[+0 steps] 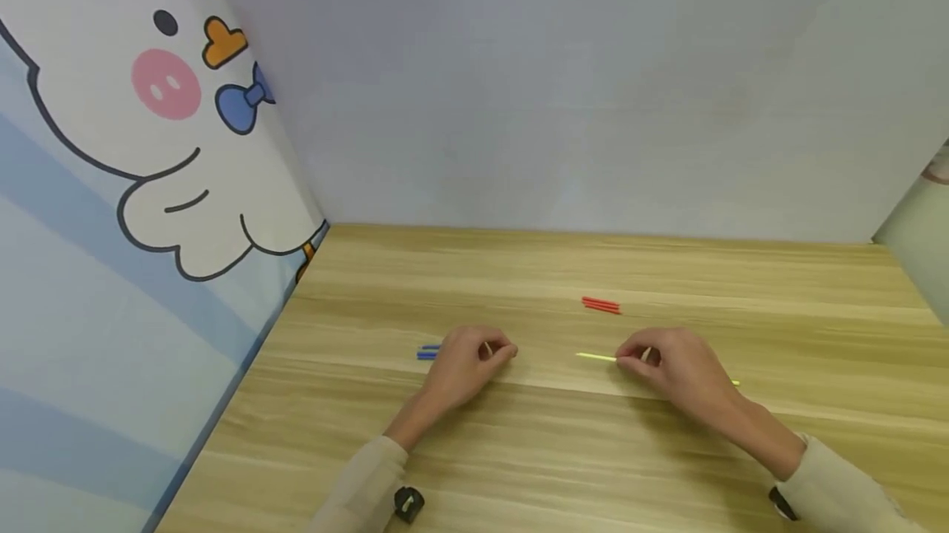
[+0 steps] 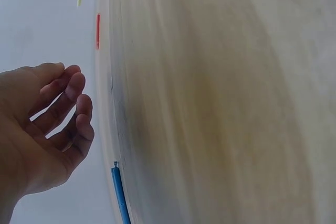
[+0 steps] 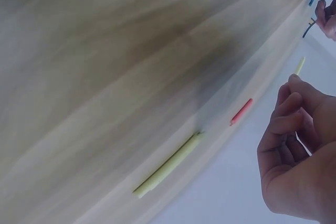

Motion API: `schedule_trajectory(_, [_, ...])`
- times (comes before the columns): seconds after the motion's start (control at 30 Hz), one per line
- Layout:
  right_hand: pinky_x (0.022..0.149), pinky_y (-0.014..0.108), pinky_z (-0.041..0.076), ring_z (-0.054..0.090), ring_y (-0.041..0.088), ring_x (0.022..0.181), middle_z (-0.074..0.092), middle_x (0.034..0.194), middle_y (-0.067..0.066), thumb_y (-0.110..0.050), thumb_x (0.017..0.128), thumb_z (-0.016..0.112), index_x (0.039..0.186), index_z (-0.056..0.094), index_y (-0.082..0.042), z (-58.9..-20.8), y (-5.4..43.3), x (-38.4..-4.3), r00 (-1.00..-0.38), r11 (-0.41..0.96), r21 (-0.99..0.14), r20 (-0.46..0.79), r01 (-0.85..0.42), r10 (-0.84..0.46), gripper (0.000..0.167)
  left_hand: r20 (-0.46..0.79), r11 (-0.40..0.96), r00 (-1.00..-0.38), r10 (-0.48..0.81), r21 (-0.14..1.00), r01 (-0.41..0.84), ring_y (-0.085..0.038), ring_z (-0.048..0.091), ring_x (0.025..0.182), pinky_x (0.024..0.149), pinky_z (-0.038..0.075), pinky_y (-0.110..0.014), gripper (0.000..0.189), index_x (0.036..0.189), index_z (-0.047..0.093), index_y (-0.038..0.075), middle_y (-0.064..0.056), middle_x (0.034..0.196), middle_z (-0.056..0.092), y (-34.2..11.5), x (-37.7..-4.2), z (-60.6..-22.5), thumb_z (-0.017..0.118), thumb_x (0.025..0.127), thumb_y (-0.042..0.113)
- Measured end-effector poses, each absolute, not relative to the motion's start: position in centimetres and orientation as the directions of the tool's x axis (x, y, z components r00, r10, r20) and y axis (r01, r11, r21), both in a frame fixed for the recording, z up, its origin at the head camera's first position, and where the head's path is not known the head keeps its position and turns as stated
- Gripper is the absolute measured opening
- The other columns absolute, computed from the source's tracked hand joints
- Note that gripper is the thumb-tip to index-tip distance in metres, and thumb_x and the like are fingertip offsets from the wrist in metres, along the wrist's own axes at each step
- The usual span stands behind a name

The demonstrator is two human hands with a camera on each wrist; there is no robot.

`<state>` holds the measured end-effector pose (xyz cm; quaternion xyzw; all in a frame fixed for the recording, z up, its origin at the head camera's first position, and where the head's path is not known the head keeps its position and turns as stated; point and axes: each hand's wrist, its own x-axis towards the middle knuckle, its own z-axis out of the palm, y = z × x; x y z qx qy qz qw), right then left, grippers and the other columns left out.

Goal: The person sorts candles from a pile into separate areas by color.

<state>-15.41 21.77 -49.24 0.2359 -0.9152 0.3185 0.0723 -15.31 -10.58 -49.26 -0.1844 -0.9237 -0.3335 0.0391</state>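
Note:
My right hand (image 1: 678, 364) pinches a thin yellow candle (image 1: 596, 357) between thumb and forefinger, its free end pointing left. In the right wrist view that candle (image 3: 300, 65) sticks up past the fingertips, above the table. More yellow candles (image 3: 168, 165) lie side by side on the table, mostly hidden behind the right hand in the head view. My left hand (image 1: 467, 364) hovers with loosely bent fingers and holds nothing, as the left wrist view of the hand (image 2: 50, 124) shows. Blue candles (image 1: 427, 352) lie beside it, partly covered by it.
Several red candles (image 1: 601, 305) lie together farther back on the wooden table (image 1: 519, 459). A plain pale wall (image 1: 578, 88) rises behind the table, and a cartoon-printed panel (image 1: 89, 269) stands along the left edge. A small black object (image 1: 409, 503) is at the left sleeve.

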Motion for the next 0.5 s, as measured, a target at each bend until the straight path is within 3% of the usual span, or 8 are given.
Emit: schedule_trajectory(0.5, [0.058, 0.023, 0.048, 0.057, -0.002, 0.065, 0.073, 0.081, -0.013, -0.014, 0.088, 0.087, 0.088, 0.082, -0.020, -49.0, 25.3, -14.9, -0.889, 0.717, -0.527, 0.314, -0.456, -0.334, 0.008, 0.222, 0.679, -0.922, 0.317, 0.625, 0.384, -0.007, 0.060, 0.071, 0.065, 0.050, -0.023, 0.010, 0.095, 0.081, 0.014, 0.006, 0.085, 0.075, -11.0, -16.2, -48.9, 0.073, 0.100, 0.019])
